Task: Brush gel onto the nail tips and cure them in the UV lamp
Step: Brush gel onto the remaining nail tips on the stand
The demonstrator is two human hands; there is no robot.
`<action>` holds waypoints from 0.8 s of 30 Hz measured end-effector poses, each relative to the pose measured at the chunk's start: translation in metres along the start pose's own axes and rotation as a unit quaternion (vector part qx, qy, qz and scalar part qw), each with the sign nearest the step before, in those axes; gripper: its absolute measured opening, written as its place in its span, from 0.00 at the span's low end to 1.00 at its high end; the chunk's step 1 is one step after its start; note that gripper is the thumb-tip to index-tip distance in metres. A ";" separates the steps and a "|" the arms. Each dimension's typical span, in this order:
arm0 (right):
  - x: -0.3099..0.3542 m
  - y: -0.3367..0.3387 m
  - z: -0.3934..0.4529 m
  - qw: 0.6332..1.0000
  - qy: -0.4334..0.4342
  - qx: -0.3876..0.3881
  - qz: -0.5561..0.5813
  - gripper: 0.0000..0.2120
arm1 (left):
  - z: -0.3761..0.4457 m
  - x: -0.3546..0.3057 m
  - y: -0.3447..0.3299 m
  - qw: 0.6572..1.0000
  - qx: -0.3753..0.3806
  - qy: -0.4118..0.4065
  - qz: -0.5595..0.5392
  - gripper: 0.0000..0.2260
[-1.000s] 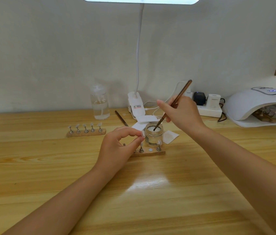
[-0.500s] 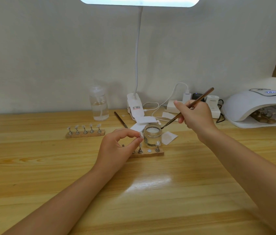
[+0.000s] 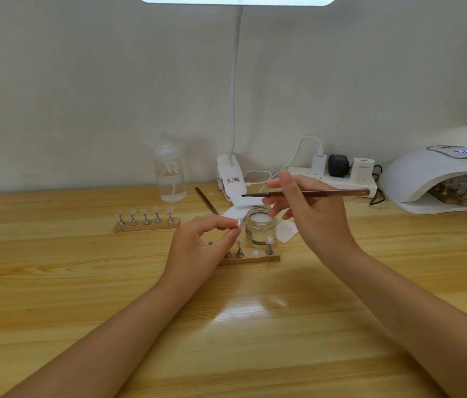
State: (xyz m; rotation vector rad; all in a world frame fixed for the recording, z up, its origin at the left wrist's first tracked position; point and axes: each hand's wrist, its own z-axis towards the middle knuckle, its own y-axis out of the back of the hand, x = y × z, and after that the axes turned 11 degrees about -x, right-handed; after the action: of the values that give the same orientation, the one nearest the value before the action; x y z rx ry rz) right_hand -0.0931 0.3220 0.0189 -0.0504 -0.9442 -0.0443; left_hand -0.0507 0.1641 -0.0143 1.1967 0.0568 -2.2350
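While held level above open clear glass gel jar (image 3: 259, 228), thin brown-handled brush (image 3: 312, 193) pinched in right hand (image 3: 311, 214), dark bristle end pointing left. Left hand (image 3: 197, 248) curled, thumb and forefinger pinching small pale nail tip (image 3: 238, 223) just left of jar. Near wooden stand (image 3: 251, 257) in front of jar, second wooden stand (image 3: 146, 224) further left. White domed UV lamp (image 3: 438, 179) far right on light wooden table (image 3: 226, 340).

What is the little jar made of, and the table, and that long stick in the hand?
The jar looks like clear glass: you can see through its wall, and it glints. The table looks like varnished pale wood, with grain lines and a shiny lamp reflection. The brush held by the right hand has a glossy reddish-brown handle, perhaps lacquered wood or plastic; I can't tell which.
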 end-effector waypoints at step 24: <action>-0.005 -0.009 -0.015 0.998 0.034 -0.049 0.019 0.19 | 0.000 0.000 0.000 1.000 -0.004 0.004 0.008 0.09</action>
State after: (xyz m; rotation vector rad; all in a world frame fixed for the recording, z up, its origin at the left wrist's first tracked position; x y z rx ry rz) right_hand -0.0840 0.3125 0.0064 -0.1559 -0.8734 -0.0576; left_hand -0.0513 0.1642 -0.0142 1.1974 0.0598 -2.2151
